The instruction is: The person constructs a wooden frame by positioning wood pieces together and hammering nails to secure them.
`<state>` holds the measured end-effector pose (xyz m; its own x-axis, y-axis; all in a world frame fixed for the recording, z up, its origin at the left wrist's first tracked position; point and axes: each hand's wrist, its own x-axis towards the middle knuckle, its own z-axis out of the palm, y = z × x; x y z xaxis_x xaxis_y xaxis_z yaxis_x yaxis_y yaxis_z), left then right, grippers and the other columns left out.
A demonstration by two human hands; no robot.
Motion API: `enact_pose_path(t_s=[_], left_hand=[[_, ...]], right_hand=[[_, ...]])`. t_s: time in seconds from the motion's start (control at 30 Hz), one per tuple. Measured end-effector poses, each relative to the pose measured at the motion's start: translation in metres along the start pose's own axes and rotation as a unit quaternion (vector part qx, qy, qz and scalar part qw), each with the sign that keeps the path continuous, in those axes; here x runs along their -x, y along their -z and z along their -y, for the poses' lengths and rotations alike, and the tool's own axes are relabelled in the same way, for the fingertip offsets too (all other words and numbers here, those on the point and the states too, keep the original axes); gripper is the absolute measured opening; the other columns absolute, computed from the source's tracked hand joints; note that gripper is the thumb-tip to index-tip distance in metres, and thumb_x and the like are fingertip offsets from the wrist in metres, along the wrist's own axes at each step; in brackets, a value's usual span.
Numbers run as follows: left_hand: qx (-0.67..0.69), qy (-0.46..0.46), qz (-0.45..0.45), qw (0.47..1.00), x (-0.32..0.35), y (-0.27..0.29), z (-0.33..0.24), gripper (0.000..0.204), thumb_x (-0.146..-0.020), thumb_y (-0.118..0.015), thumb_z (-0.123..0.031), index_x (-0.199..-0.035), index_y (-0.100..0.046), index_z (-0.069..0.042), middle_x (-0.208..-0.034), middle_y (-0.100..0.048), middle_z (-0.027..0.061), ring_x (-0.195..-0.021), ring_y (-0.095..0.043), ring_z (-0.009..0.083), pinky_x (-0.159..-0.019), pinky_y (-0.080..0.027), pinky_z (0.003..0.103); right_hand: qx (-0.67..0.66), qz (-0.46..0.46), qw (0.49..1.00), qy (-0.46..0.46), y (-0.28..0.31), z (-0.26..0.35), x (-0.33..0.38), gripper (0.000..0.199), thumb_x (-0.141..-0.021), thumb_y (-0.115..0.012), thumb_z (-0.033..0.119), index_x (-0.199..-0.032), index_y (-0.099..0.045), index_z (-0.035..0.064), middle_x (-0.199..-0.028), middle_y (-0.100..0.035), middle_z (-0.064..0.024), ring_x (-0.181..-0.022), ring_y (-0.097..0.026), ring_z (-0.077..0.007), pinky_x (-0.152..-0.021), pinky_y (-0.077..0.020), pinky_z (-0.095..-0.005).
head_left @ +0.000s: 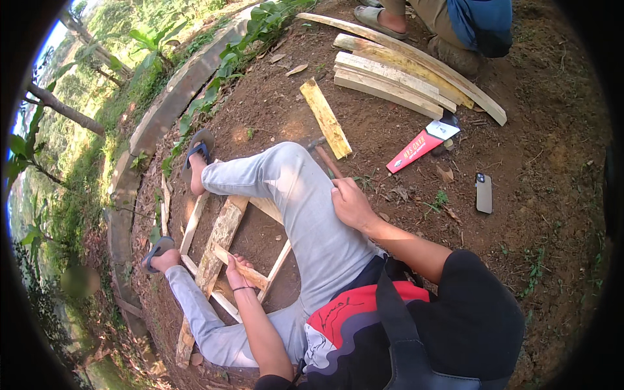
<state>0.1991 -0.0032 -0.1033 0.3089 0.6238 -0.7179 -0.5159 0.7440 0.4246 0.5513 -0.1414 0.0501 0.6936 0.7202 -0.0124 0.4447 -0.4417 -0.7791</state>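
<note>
My left hand point(240, 272) is closed around a short wooden piece point(255, 278), held over a wooden frame point(275, 270) lying between my legs. A wider rough plank point(224, 237) runs lengthwise along the frame, under the short piece. By my bent right knee, my right hand point(351, 204) is closed on the end of a hammer point(328, 162). The brown handle points away from me, and its dark head is near the knee. Part of the frame is hidden beneath my legs.
Several long boards point(396, 75) lie at the far right, beside another person's sandalled feet point(383, 23). A loose board point(325, 118), a hand saw in a red sleeve point(419, 146) and a phone point(483, 193) rest on the soil. A low concrete edge point(162, 110) curves along the left.
</note>
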Motion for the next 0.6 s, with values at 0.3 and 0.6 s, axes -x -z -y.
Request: enact_pose_path(t_s=[0.3,0.6], left_hand=[[-0.025,-0.011,-0.034,0.999,-0.004,-0.003,0.001,0.029,-0.091,-0.056,-0.041,-0.087,-0.052,-0.012,-0.068,-0.052,-0.0009,-0.055,-0.050,0.0107,-0.050,-0.047,0.026],[-0.044,-0.012,-0.041,0.998,0.007,-0.007,0.005,0.036,-0.089,-0.059,-0.045,-0.095,-0.052,-0.010,-0.072,-0.053,0.0002,-0.060,-0.052,0.0117,-0.055,-0.049,0.027]], right_hand=[[-0.007,-0.034,0.999,0.015,-0.012,-0.017,-0.008,0.025,-0.086,-0.044,0.016,-0.102,-0.049,-0.0029,-0.100,-0.052,-0.0236,-0.097,-0.051,-0.0408,-0.085,-0.0408,-0.0458],[-0.034,-0.039,0.998,0.048,-0.012,-0.010,-0.012,0.020,-0.084,-0.046,0.012,-0.097,-0.048,-0.0026,-0.094,-0.051,-0.0226,-0.089,-0.052,-0.0403,-0.079,-0.0419,-0.0448]])
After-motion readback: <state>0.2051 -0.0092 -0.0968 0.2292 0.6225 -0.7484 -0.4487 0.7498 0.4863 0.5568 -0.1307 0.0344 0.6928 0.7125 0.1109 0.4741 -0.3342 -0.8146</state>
